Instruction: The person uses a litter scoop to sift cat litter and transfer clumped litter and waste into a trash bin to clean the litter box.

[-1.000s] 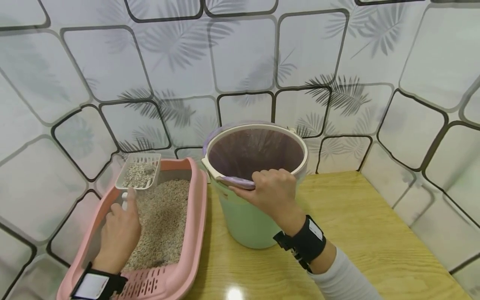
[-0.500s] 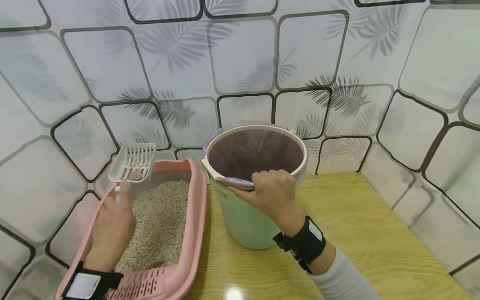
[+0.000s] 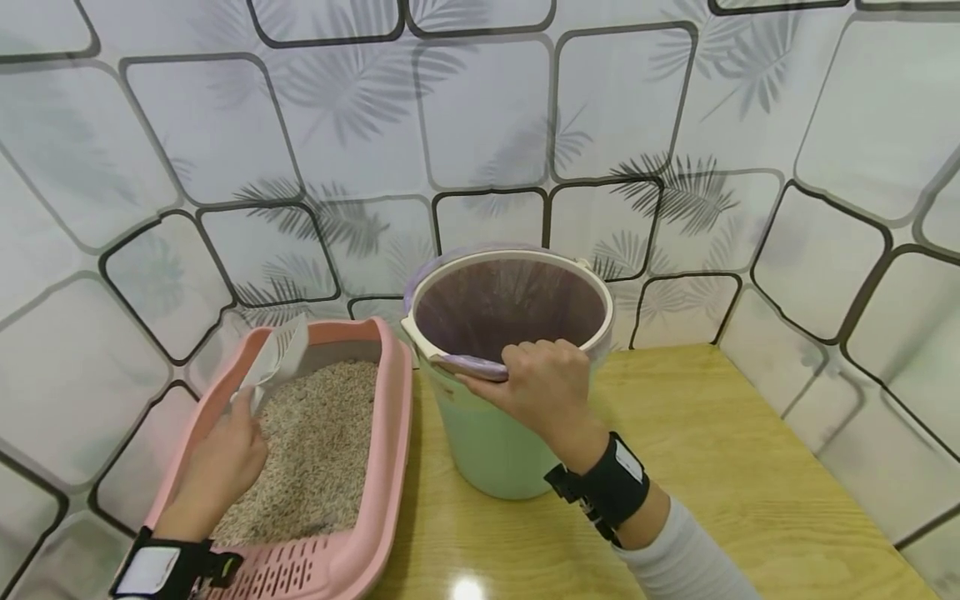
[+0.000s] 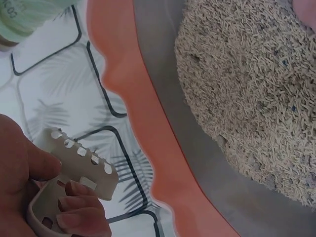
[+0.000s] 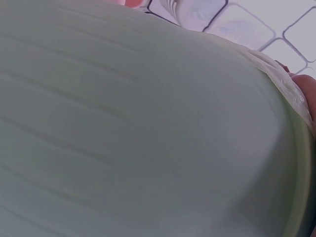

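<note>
My left hand (image 3: pixel 225 462) grips the handle of a white slotted litter scoop (image 3: pixel 281 357) over the far left part of a pink litter box (image 3: pixel 392 467). The scoop is tilted onto its side, and its contents cannot be made out. Beige pellet litter (image 3: pixel 322 442) covers the box floor. In the left wrist view the thumb and curled fingers wrap the scoop's handle (image 4: pixel 42 202). My right hand (image 3: pixel 546 385) grips the near rim of a green trash bin (image 3: pixel 491 454), holding the purple bag liner (image 3: pixel 472 367) there. Inside the bin, the liner (image 3: pixel 513 304) hangs against the walls.
Box and bin stand side by side on a yellow wooden table (image 3: pixel 720 483), with a narrow gap between them. A patterned wall covering (image 3: pixel 491 108) rises close behind and at both sides. The box's front has a slotted pink ledge (image 3: pixel 288 571).
The scoop was held flat with litter and clumps on it, then showed mostly bare slots, and is now turned on its side. My left hand has shifted slightly left and down; the right stays put.
</note>
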Available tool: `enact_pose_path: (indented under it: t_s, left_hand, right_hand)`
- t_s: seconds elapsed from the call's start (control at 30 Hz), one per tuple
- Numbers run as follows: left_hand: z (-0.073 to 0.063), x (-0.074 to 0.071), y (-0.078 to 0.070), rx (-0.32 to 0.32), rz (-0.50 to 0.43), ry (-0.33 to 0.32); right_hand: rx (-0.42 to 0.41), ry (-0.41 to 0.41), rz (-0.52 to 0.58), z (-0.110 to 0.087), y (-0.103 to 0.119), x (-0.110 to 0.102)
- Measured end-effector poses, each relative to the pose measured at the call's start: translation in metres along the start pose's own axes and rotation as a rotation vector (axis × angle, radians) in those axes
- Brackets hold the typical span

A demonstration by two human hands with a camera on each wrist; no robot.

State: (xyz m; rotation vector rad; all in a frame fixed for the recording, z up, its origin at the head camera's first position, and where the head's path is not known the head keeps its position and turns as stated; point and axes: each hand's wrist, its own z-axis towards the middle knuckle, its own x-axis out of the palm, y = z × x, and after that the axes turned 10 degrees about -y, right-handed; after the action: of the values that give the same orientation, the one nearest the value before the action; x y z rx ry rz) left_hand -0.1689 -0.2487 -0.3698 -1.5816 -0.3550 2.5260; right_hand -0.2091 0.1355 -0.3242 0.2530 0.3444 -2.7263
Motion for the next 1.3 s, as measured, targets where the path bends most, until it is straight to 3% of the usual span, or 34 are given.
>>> enact_pose_path:
  t_s: [0.23, 0.47, 0.67, 0.93, 1.1, 1.3]
  left_hand:
    - [-0.004, -0.002, 0.003, -0.041, 0.193, -0.116]
    - [-0.005, -0.007, 0.003, 0.013, 0.263, -0.176]
    - [-0.004, -0.007, 0.004, -0.004, 0.265, -0.131]
    - [0.002, -0.009, 0.007, -0.087, 0.150, 0.010]
    - [0.004, -0.008, 0.008, -0.093, 0.065, 0.008]
    - [0.007, -0.016, 0.004, -0.074, 0.062, 0.001]
  right_hand:
    - [0.008, -0.016, 0.006, 0.000, -0.001, 0.000]
    - [0.009, -0.026, 0.008, 0.000, 0.000, 0.000]
    - [0.004, -0.022, 0.005, -0.001, 0.001, 0.000]
    - [0.009, -0.029, 0.006, -0.003, 0.001, 0.000]
    - [0.011, -0.026, 0.001, -0.003, 0.001, 0.001]
    - [0.006, -0.030, 0.002, -0.003, 0.000, 0.001]
